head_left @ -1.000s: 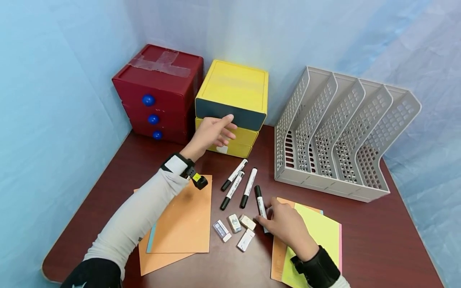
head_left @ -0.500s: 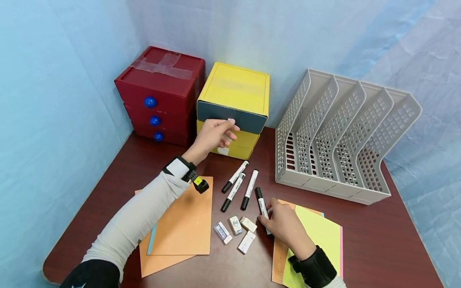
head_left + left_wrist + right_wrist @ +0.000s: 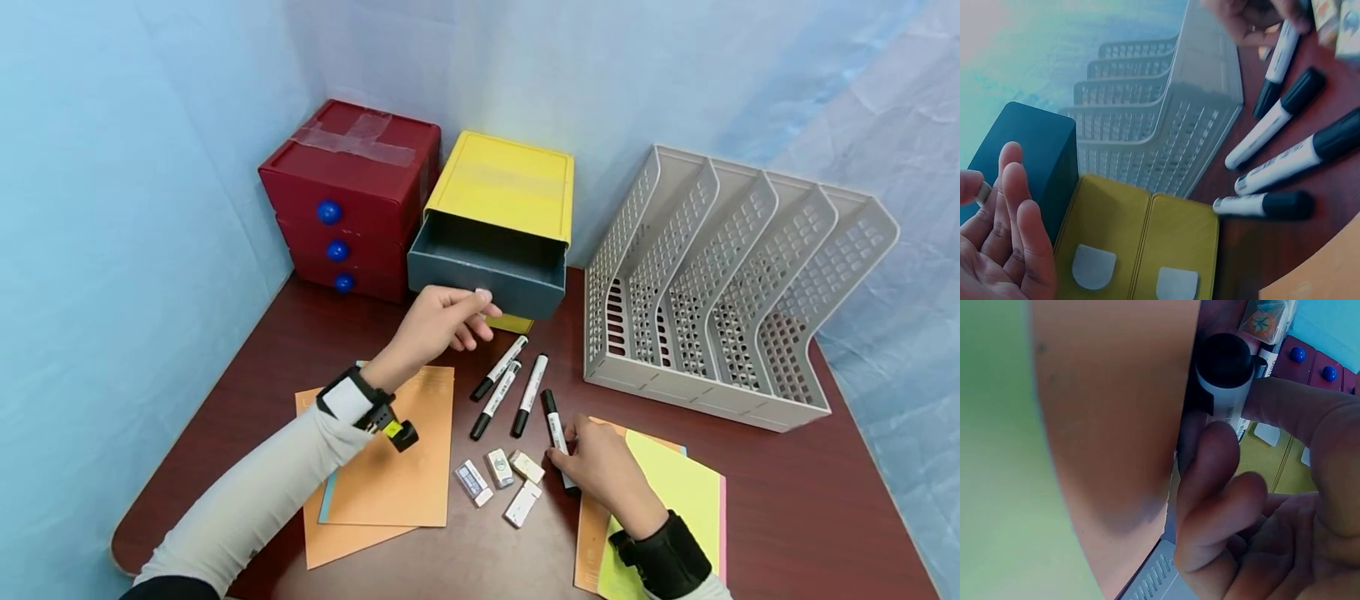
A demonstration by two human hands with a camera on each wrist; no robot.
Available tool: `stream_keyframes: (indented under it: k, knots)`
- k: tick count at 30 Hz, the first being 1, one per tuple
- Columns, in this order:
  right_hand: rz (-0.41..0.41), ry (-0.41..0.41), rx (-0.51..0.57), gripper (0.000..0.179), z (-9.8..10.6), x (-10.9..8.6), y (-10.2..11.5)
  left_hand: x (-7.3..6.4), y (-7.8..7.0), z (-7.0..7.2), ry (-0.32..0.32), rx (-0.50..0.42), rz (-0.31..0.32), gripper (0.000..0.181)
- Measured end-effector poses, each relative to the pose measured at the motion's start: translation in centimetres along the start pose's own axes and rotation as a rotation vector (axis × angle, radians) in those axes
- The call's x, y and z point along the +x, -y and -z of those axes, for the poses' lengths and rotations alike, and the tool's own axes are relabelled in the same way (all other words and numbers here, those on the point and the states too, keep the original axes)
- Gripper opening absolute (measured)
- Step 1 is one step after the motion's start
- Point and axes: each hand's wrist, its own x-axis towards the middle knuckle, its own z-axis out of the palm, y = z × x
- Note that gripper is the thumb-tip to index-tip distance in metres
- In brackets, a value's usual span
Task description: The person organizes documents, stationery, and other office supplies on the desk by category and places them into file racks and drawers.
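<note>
In the head view my left hand [image 3: 442, 321] pinches the small pale pull tab [image 3: 483, 293] between thumb and forefinger. The tab is on the front of the dark teal drawer [image 3: 487, 279], which stands out of the yellow drawer unit [image 3: 502, 179] with its bare inside showing. The left wrist view shows the tab [image 3: 984, 194] in the fingers and the other fingers nearly straight. Farther right, my right hand [image 3: 603, 467] holds a white marker [image 3: 557, 433] with black ends by its side. In the right wrist view, thumb and fingers lie round this marker [image 3: 1225, 381].
Several more markers [image 3: 531, 396] and erasers [image 3: 498, 468] lie mid-table. Orange-covered notebooks [image 3: 393, 467] are under my left forearm, and a yellow-green notebook [image 3: 675, 492] is under my right wrist. A red drawer unit [image 3: 352, 192] and a grey file rack [image 3: 705, 387] stand behind.
My left hand has drawn the teal drawer out toward me, from closed to partly open. The right hand stays at the marker. The head view has shifted slightly.
</note>
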Motion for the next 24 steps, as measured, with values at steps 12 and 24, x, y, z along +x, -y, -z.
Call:
stream_keyframes:
  k: [12, 24]
  knots:
    - [0.028, 0.009, -0.015, 0.021, 1.1, -0.2, -0.1, -3.4, 0.2, 0.2, 0.048, -0.046, -0.006, 0.043]
    - [0.308, -0.33, 0.036, 0.012, 15.9, 0.7, 2.7, -3.8, 0.0, 0.1, 0.041, -0.048, 0.01, 0.038]
